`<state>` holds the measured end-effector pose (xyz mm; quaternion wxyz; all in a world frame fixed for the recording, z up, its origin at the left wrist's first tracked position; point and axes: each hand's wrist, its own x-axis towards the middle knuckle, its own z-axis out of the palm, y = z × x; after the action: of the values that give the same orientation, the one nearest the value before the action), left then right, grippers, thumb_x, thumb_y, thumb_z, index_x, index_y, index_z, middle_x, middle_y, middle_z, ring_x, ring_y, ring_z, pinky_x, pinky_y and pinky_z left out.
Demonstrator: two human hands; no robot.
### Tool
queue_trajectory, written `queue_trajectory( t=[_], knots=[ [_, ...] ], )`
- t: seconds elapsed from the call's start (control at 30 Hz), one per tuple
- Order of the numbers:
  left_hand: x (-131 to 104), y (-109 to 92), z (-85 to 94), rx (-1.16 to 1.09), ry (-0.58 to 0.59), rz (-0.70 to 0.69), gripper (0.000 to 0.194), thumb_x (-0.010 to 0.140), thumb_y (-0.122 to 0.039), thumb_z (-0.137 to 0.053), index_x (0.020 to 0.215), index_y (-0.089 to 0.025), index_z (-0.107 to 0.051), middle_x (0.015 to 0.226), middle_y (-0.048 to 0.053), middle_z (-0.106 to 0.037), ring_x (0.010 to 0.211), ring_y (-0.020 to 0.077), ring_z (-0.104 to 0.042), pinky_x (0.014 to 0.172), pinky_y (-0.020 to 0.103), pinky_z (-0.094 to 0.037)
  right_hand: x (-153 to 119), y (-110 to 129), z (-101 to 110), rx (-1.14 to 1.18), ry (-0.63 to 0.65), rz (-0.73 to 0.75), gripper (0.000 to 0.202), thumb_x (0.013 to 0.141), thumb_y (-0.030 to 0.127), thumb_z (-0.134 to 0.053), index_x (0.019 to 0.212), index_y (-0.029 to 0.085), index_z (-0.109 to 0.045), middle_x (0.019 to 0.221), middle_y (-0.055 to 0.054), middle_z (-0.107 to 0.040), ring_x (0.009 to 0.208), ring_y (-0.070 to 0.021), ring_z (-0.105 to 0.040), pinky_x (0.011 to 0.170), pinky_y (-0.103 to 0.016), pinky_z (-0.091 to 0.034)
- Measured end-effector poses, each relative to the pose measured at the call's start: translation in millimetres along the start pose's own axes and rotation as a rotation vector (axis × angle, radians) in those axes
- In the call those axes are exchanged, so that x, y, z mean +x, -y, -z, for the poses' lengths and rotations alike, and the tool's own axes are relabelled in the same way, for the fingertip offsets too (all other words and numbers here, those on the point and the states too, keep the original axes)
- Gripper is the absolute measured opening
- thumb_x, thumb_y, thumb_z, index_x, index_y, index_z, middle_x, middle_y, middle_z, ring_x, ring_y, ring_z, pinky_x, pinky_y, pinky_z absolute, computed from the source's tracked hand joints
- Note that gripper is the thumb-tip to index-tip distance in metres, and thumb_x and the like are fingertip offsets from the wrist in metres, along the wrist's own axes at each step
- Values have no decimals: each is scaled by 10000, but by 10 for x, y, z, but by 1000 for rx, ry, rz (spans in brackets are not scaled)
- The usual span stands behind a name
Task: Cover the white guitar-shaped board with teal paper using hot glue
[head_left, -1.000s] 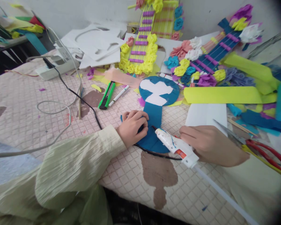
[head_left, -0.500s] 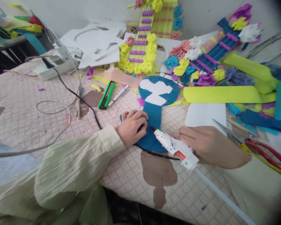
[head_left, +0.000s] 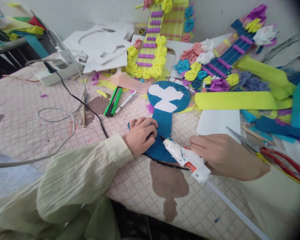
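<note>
A blue paper-covered cutout (head_left: 163, 122) lies flat on the table, with bare white patches on its round far end. My left hand (head_left: 142, 136) rests on its near left part, fingers curled down against the blue paper; what lies under the fingertips is hidden. In my right hand (head_left: 217, 153) is a white hot glue gun (head_left: 183, 154), its dark nozzle pointing left at the near part of the cutout, close to my left fingers. From the gun's rear a long pale glue stick (head_left: 236, 208) sticks out. Whether the nozzle touches the paper I cannot tell.
A green utility knife (head_left: 113, 101) and a white marker (head_left: 126, 102) lie left of the cutout. Red-handled scissors (head_left: 285, 161) are at the right. Behind stand paper-flowered guitar shapes (head_left: 150, 50). A power strip (head_left: 60, 71) and cords (head_left: 75, 100) occupy the left.
Almost nothing differs. The glue gun and my right hand sit slightly further left, while my left hand stays on the blue cutout.
</note>
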<state>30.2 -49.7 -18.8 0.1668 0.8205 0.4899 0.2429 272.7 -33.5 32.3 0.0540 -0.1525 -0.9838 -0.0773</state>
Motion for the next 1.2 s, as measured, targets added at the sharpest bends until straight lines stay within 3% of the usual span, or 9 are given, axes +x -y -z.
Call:
queue_trajectory(
  t=[0.37,0.8,1.0,1.1,1.2],
  knots=[
    [-1,-20,33,-20,19,-2,70,681,-179,-446,701,-174,-513,1059,47,-544,1028,235,-431,893,435,-269,45,-21,32,-8,41,7,204,817,199,-446,621,170,-491,617,-15,-481,514,-127,-368,501,-294,-188],
    [1,7,27,-64,20,0,144,682,-129,-381,697,-178,-515,1062,45,-543,1046,230,-419,919,427,-272,105,9,123,-30,95,67,75,709,123,-492,668,168,-536,660,-29,-520,562,-138,-406,515,-298,-224],
    [2,9,16,-57,7,8,175,689,-94,-372,702,-183,-522,1062,34,-548,1049,219,-424,920,424,-268,28,49,187,-19,103,86,159,655,83,-478,752,161,-578,743,-56,-582,590,-160,-465,514,-299,-286],
    [8,16,14,-40,14,10,166,676,-89,-392,700,-185,-526,1057,31,-552,1048,220,-427,911,426,-268,-118,106,230,39,78,48,221,678,73,-459,838,146,-592,861,-97,-616,670,-187,-528,555,-308,-365],
    [12,21,19,-28,25,8,152,678,-94,-409,697,-183,-530,1056,31,-556,1043,220,-435,902,427,-270,-285,247,295,226,15,-121,226,747,122,-439,897,163,-603,954,-113,-620,735,-205,-573,589,-321,-425]
  ],
)
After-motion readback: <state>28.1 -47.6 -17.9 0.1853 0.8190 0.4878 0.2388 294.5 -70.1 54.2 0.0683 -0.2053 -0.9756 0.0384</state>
